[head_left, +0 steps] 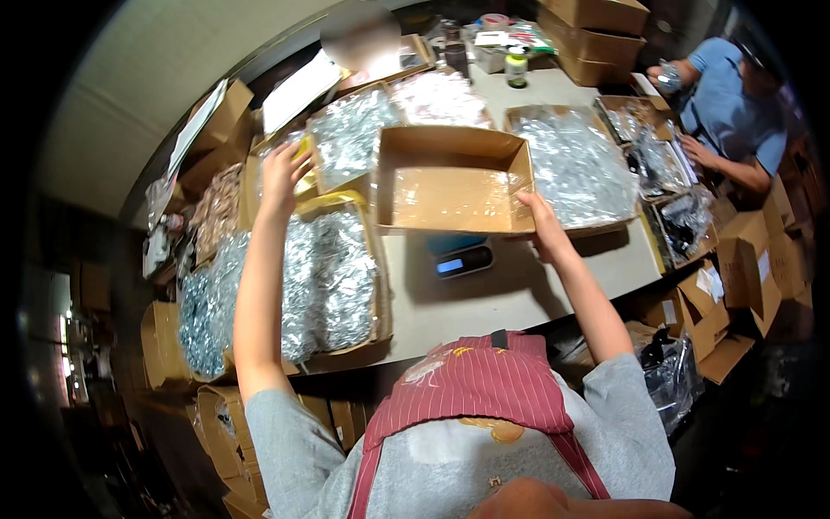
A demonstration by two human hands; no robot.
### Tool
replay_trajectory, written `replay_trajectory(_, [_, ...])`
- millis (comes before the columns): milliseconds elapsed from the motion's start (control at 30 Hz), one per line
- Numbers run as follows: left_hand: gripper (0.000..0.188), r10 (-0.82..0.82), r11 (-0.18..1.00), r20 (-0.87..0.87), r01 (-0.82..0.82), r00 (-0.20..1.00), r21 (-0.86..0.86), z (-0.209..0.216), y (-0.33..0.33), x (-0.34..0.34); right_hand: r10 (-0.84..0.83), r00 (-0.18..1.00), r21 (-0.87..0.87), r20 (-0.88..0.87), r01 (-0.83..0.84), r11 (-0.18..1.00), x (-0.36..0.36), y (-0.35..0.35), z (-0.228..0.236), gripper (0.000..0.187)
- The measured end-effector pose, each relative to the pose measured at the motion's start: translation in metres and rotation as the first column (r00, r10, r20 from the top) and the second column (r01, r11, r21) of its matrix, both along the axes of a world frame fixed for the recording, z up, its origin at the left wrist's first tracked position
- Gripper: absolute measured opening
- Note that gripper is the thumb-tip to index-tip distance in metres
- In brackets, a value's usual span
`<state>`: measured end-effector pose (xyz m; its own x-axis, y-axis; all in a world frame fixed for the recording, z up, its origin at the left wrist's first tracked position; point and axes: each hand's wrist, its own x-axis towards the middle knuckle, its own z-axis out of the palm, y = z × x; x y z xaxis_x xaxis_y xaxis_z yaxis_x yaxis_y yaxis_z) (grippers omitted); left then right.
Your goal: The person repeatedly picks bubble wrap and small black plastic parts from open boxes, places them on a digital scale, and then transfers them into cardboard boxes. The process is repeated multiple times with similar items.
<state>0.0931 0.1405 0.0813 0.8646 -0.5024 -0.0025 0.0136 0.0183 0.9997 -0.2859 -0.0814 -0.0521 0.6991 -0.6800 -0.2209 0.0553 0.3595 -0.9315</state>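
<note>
My right hand (545, 227) grips the right side of an open, shallow cardboard box (454, 195), its thumb over the rim. Tilted toward me, the box shows its brown inside and some shiny clear tape, and it hangs above the table. Below its lower edge sits a small black digital scale (464, 262) with a lit display and a blue top. My left hand (284, 177) is raised at the left, fingers apart, beside a carton with a yellow lining (304, 173); whether it touches that lining is hard to tell.
Cartons of clear-wrapped packets (333, 277) stand at the left, with another wrapped carton (571, 169) at the right. A yellow-green bottle (516, 67) and stacked boxes (595, 39) are at the back. At the far right a co-worker (735, 112) handles packets. Cartons (752, 259) crowd the right side.
</note>
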Motion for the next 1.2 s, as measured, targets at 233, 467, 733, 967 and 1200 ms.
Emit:
replay_trajectory(233, [0.034, 0.364, 0.928, -0.174, -0.373, 0.915, -0.020, -0.036, 0.258, 0.081, -0.062, 0.950, -0.649, -0.307, -0.162, 0.744, 0.039, -0.035, -0.073, 0.031])
replay_trajectory(467, [0.014, 0.565, 0.817, -0.218, -0.576, 0.796, 0.014, -0.068, 0.413, 0.158, -0.004, 0.987, 0.211, -0.163, 0.039, 0.977, 0.051, -0.001, -0.044, 0.047])
replay_trajectory(733, [0.070, 0.381, 0.418, 0.679, -0.772, 0.628, 0.479, -0.137, 0.339, 0.311, -0.487, 0.865, 0.174, 0.120, 0.464, 0.868, -0.014, 0.013, -0.174, 0.044])
replay_trajectory(967, [0.073, -0.122, 0.315, 0.663, -0.604, 0.739, 0.732, -0.126, 0.258, 0.309, -0.628, 0.776, -0.150, -0.057, 0.615, 0.774, -0.060, 0.088, -0.178, 0.043])
replay_trajectory(1200, [0.036, 0.077, 0.651, 0.881, -0.693, 0.468, 0.311, -0.121, 0.252, 0.341, -0.726, 0.686, -0.075, -0.045, 0.723, 0.687, -0.074, 0.101, -0.187, 0.030])
